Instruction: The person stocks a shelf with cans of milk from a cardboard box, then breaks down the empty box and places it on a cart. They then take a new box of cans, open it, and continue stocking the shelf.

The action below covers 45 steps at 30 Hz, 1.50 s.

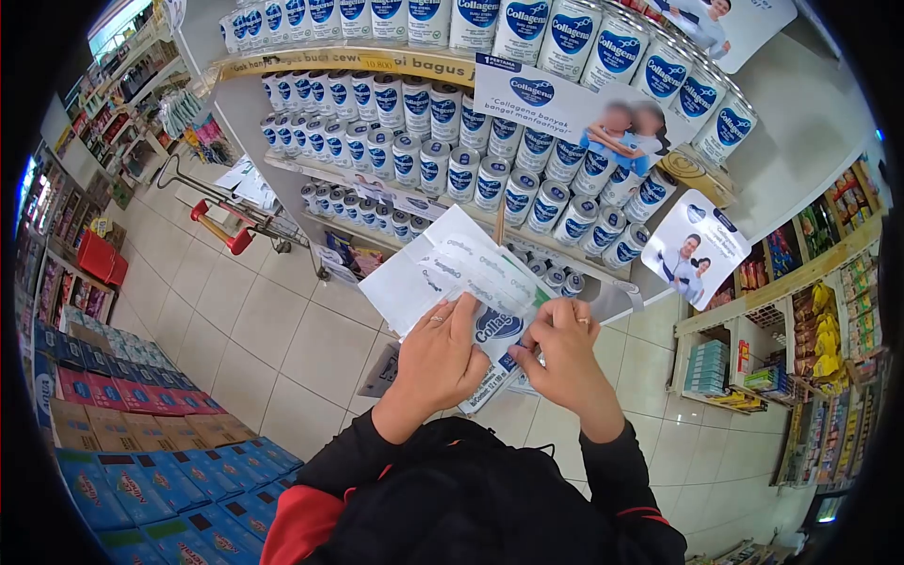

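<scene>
A white cardboard carton with blue "Collagena" print is in front of my body. Its white flaps stick out to the far left, and printed clear tape runs across the top. My left hand grips the carton's near left part, index finger on the tape and thumb pointing right. On the right side, my right hand is closed with its fingertips pinched at the carton's edge. Exactly what those fingertips pinch, tape or cardboard, is hidden. Each hand wears a ring.
Shelves ahead hold rows of white and blue Collagena cans. A trolley with a red and yellow handle stands at the left. Stacked blue boxes fill the lower left. A promotional card and snack shelves are at the right.
</scene>
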Tool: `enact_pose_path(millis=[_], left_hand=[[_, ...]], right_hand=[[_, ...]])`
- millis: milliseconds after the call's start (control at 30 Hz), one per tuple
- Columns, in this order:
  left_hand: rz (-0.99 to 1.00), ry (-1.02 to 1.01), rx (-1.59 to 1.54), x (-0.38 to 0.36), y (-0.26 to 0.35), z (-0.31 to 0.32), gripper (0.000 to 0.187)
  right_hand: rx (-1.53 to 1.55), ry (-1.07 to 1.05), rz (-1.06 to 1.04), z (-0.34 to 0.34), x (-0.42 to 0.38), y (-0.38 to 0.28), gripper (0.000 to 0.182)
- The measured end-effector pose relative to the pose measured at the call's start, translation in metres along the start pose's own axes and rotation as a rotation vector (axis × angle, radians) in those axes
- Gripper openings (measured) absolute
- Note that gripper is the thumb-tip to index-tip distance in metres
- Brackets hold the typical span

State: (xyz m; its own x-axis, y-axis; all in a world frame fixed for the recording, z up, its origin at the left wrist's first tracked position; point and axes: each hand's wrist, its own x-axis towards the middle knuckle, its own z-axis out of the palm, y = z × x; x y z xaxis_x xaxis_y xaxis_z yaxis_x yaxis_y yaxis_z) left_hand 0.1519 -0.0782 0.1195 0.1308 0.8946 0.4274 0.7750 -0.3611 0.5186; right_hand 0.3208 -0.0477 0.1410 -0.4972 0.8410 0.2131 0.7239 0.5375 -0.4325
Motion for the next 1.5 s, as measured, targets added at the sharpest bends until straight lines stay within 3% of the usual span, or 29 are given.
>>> enact_pose_path(millis=[133, 200, 333, 400, 467, 533, 667, 767, 933, 1000, 1067, 1133, 1333, 1400, 1500], left_hand=[[0.024, 0.077, -0.014, 0.0, -0.002, 0.003, 0.045], [-0.057, -0.014, -0.03, 0.001, -0.001, 0.001, 0.041], [-0.055, 0.069, -0.035, -0.005, 0.001, 0.004, 0.038], [-0.076, 0.024, -0.011, -0.003, 0.001, 0.002, 0.038], [-0.079, 0.04, -0.013, -0.002, 0.002, 0.004, 0.038], [-0.078, 0.056, -0.019, 0.0, 0.004, 0.007, 0.039], [-0.065, 0.091, -0.012, 0.001, 0.008, 0.009, 0.038], [-0.094, 0.056, 0.007, -0.001, 0.006, 0.006, 0.037], [-0.152, -0.019, 0.001, -0.001, 0.002, 0.005, 0.031], [-0.046, 0.13, -0.001, 0.0, -0.001, 0.012, 0.026], [-0.119, 0.105, -0.038, 0.002, -0.009, 0.004, 0.026], [-0.205, 0.086, -0.074, 0.003, -0.015, 0.003, 0.026], [-0.066, 0.08, -0.02, 0.005, -0.012, 0.01, 0.028], [-0.043, 0.062, -0.027, 0.007, -0.01, 0.01, 0.032], [-0.051, -0.016, 0.003, 0.008, -0.006, 0.002, 0.046]], right_hand=[[0.267, 0.185, -0.053, 0.022, -0.007, 0.013, 0.014], [0.434, 0.304, -0.178, 0.027, -0.009, 0.019, 0.016], [0.469, 0.261, -0.267, 0.019, -0.006, 0.024, 0.017], [0.158, 0.104, -0.223, 0.0, 0.0, 0.021, 0.017], [0.024, 0.134, -0.15, -0.015, 0.002, 0.005, 0.02], [-0.22, 0.159, 0.061, -0.019, 0.006, -0.008, 0.024], [-0.464, 0.199, -0.057, 0.002, 0.01, -0.005, 0.025], [-0.285, 0.024, -0.078, 0.011, 0.01, -0.001, 0.023], [0.134, 0.237, -0.197, 0.027, 0.009, 0.014, 0.016], [0.233, 0.251, -0.249, 0.026, 0.008, 0.018, 0.017], [0.332, 0.264, -0.302, 0.027, 0.005, 0.019, 0.018], [0.802, 0.232, -0.351, 0.031, -0.003, 0.018, 0.017], [0.923, 0.204, -0.085, 0.021, -0.009, 0.026, 0.01], [0.519, 0.189, -0.273, 0.009, -0.009, 0.022, 0.01], [0.715, 0.213, -0.308, 0.015, -0.017, 0.038, 0.012]])
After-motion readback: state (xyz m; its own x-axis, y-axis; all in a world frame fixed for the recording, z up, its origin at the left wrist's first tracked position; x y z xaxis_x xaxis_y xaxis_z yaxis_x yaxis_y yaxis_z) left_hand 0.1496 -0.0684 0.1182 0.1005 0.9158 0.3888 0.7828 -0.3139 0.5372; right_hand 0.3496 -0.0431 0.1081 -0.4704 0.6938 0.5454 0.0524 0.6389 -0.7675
